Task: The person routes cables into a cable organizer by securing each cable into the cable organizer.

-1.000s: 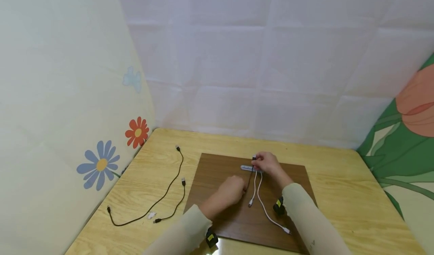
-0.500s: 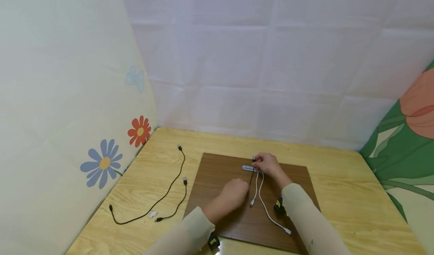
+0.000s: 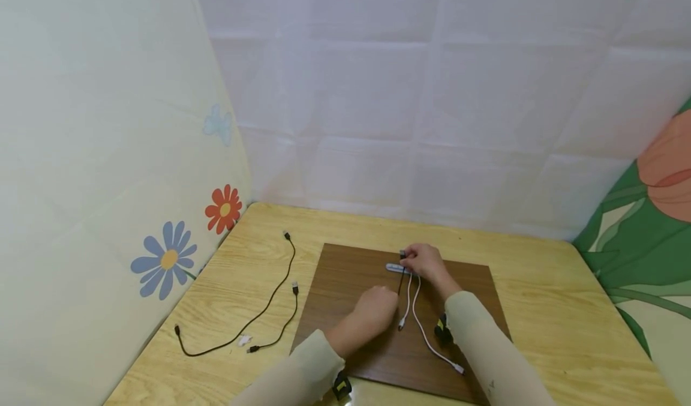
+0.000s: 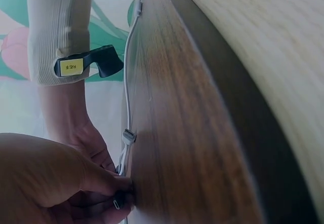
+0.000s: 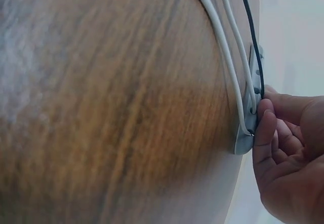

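A thin black charging cable (image 5: 251,26) runs between my two hands over the brown board. My right hand (image 3: 424,261) pinches it just below its USB plug (image 3: 402,254), at the grey-blue cable holder strip (image 3: 394,267). Lower down, my left hand (image 3: 376,310) holds the other end; its small black connector (image 4: 119,201) pokes out between the fingers in the left wrist view. Two white cables, one shorter (image 3: 407,307) and one longer (image 3: 420,325), sit in slots of the strip beside the black one. Whether the black cable is inside a slot, I cannot tell; fingers cover that spot.
The brown board (image 3: 345,274) lies on a wooden table (image 3: 545,298). Left of it are a long black cable (image 3: 267,306), a short black cable (image 3: 281,335) and a small white piece (image 3: 245,339). A pale cloth wall (image 3: 345,94) stands behind the table.
My left hand has shifted slightly right, and the black cable between the hands now looks straighter. The right hand stays at the strip, with the plug a touch further left.
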